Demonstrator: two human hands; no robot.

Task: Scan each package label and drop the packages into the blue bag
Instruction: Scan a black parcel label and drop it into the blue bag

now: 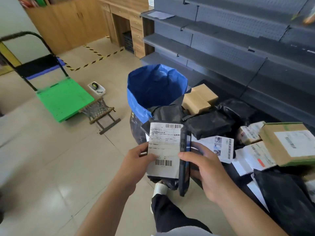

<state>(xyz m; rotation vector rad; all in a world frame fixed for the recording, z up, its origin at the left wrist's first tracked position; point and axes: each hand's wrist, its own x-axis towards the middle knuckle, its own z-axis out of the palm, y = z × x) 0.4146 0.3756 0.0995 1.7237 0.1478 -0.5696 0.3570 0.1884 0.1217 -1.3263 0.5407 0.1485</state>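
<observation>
The package in hand (163, 150) is a black plastic mailer with a large white shipping label facing the camera. It is held in the air in front of the person, just below and in front of the mouth of the blue bag (153, 86), which stands open on the floor.

The left hand (136, 160) pinches the package at its left edge, thumb lying across the label face and the other fingers behind it. The right hand (202, 167) is wrapped round a dark handheld scanner (184, 160), held upright and edge-on against the right side of the label. The scanner's screen cannot be seen.

Judgement on handling: the mailer appears light and soft. Its lower end droops and crumples beneath the label, so the contents are probably small or pliable. The film is likely slick, and a one-sided pinch may let it swing or slip. A grip across the labelled, flatter section, clear of both barcodes, should keep the label flat enough for a clean read. Nothing suggests fragility, so a short drop into the bag should be tolerable.

Remaining stock lies to the right on the low shelf base: more black mailers (209, 123), brown cartons (199, 97) and a labelled box (289, 143). The boxes will be stiffer and probably heavier.
</observation>
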